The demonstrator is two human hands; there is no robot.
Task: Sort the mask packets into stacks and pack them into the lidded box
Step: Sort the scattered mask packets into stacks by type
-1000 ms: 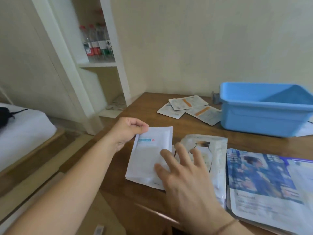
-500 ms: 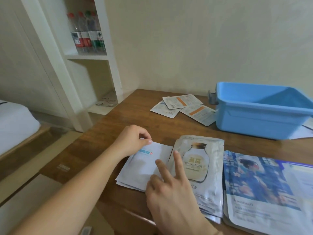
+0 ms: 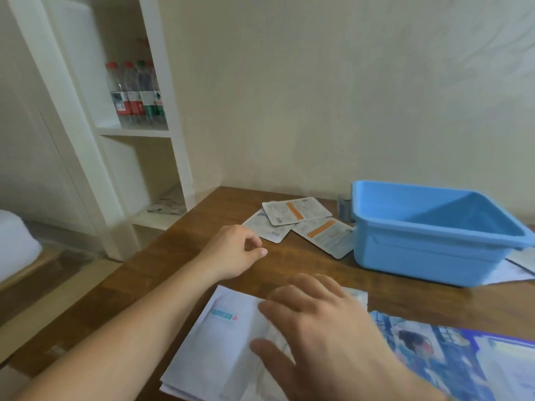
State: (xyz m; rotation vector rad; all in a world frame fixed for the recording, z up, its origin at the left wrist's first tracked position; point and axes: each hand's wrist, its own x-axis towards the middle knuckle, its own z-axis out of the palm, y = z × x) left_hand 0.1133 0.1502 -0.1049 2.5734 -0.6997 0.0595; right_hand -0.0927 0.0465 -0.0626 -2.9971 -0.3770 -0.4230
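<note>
A stack of white mask packets (image 3: 214, 342) with a small teal label lies at the table's near edge. My right hand (image 3: 318, 328) hovers flat with straight fingers over its right side and hides most of the silver packet stack (image 3: 357, 296) beside it. Blue printed packets (image 3: 434, 357) lie to the right. My left hand (image 3: 234, 250) is further out over bare wood, fingers loosely curled, holding nothing. Just beyond it lie three loose packets with orange stripes (image 3: 298, 211). The blue box (image 3: 419, 250) stands open at the back right, with no lid in view.
The wooden table (image 3: 304, 264) ends at the wall behind and drops off on the left. White sheets (image 3: 506, 272) poke out from under the box at the right. A white shelf unit (image 3: 86, 140) with water bottles (image 3: 136, 94) stands left of the table.
My left hand let go of the white packet's corner and moved forward towards the orange-striped packets. My right hand spread flat over the near stacks. The view tilted up.
</note>
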